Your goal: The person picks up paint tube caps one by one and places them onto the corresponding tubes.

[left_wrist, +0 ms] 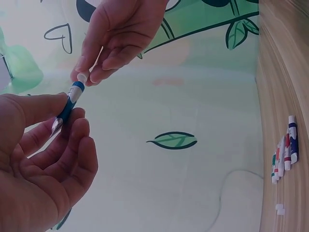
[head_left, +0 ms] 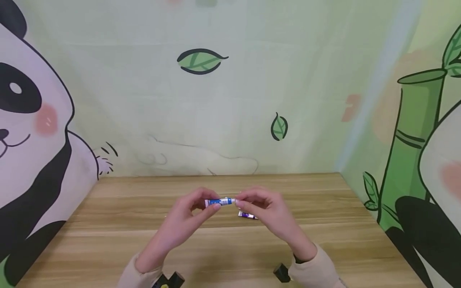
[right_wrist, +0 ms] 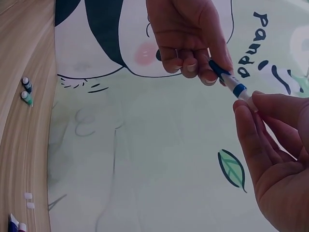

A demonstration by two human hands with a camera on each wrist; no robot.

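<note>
A small blue and white paint tube (head_left: pixel 219 202) is held up over the wooden table between both hands. My left hand (head_left: pixel 185 218) pinches its body between thumb and fingers, near the flat crimped end. At the other end, the thumb and fingertips of my right hand (head_left: pixel 270 208) pinch the white cap (right_wrist: pixel 249 102). The tube lies nearly level in the head view and slants in both wrist views. Behind the right hand, a purple and white tube (head_left: pixel 247 215) on the table is partly covered.
Several small paint tubes (left_wrist: pixel 285 154) lie side by side on the table (head_left: pixel 108 240). Two small white caps (left_wrist: pixel 280 209) lie near them. Two more tubes, one dark (right_wrist: pixel 26 84) and one green (right_wrist: pixel 26 98), lie elsewhere. A printed panda cloth (head_left: pixel 144 100) stands behind the table.
</note>
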